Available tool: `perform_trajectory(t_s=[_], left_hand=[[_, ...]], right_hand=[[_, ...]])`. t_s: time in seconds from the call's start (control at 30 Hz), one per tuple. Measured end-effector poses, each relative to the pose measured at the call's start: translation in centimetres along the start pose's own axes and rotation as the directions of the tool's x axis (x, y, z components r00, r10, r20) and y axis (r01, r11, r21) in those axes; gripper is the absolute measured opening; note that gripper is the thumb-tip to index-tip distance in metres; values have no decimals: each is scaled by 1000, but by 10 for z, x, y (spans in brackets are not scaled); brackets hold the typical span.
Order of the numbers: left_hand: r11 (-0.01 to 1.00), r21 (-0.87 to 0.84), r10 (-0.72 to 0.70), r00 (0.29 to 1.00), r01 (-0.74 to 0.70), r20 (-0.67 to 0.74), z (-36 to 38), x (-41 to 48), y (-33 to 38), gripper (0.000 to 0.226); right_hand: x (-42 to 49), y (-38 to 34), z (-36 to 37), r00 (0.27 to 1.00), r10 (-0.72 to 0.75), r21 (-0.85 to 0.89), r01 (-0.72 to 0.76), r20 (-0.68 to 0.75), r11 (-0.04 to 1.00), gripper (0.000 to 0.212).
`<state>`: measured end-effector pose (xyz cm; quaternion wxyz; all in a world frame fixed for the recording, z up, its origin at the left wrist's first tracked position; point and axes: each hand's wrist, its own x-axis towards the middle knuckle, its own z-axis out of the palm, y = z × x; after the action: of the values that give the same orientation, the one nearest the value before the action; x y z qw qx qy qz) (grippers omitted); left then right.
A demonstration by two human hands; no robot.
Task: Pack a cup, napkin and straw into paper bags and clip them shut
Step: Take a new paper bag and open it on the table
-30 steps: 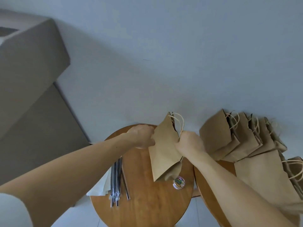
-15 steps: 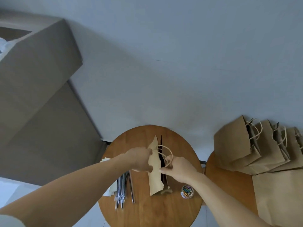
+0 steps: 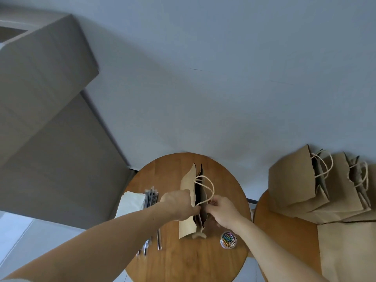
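Left hand [image 3: 179,202] and right hand [image 3: 221,210], each grip pinched on opposite rims of upright paper bag [image 3: 188,222]; uneven pull may tear rim or tip bag onto clip tub [image 3: 227,240]

Place: a plain indoor room used as a small packing spot; home or office cannot be told.
Far side: bare pale wall [image 3: 223,78].
Left: large grey boxy unit [image 3: 50,139], pale floor [image 3: 16,231].
Furniture: middle round wooden table [image 3: 183,261], right round table [image 3: 284,231].
Supplies: paper bags [image 3: 291,186] at right; napkins [image 3: 132,202], straws [image 3: 151,197], tub of coloured paper clips [image 3: 228,240].
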<state>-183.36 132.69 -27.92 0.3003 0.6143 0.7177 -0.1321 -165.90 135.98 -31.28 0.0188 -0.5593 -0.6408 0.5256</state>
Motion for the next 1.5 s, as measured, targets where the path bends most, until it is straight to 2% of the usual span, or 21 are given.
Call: perform_trajectory(t_s=[0.1,0.17,0.3,0.37,0.43,0.53,0.6,0.67,0.77,0.83,0.93,1.03,1.13,1.23,1.37,1.5], left_hand=[[982,-160,-102,995,99,-10,3,4,0,33],[968,-220,-126,992,122,-5,5,4,1,29],[957,-275,-83,996,92,44,11,7,13,18],[949,-303,-83,996,87,27,13,7,13,16],[911,-404,-76,996,85,38,14,7,6,19],[838,-538,-73,996,89,52,17,7,-5,16],[836,-544,-59,997,72,41,19,8,-8,15],[871,-490,-23,999,39,39,20,10,-7,16],[905,-424,-19,999,37,47,21,13,-2,22],[911,-406,-64,997,77,45,21,17,-1,24],[895,-416,-172,985,161,11,21,22,-9,24],[915,-347,-237,970,207,-47,18,29,-23,26],[951,-220,-247,962,218,-116,13,33,-36,25],[943,-185,-307,936,275,-171,7,31,-48,23],[948,-189,-292,936,256,-198,9,28,-44,28],[956,-205,-231,969,210,-86,18,29,-30,33]], right_hand=[[-2,1,-6,983,36,-243,-80,-181,967,19],[-3,-4,-6,968,-19,-367,-76,-248,927,33],[9,-29,4,994,-79,-361,48,-71,931,57],[17,-35,3,999,-49,-332,46,-3,942,63],[21,-30,-1,998,-25,-261,41,64,965,73],[22,-21,-6,993,-29,-229,54,113,972,83],[22,-20,-7,995,-38,-225,57,88,973,86],[23,-22,-7,999,-37,-230,41,19,972,80],[29,-26,-8,996,-6,-283,-20,-92,959,40],[32,-27,-10,996,24,-316,-51,-89,947,21],[30,-21,-18,992,36,-451,-87,-119,889,17],[25,-12,-35,986,56,-558,-136,-158,818,8],[21,-6,-59,975,82,-594,-191,-205,781,5],[17,0,-75,966,108,-591,-229,-233,774,5],[20,-2,-66,973,46,-581,-172,-226,795,3],[25,-12,-47,985,-22,-554,-78,-173,829,9]])
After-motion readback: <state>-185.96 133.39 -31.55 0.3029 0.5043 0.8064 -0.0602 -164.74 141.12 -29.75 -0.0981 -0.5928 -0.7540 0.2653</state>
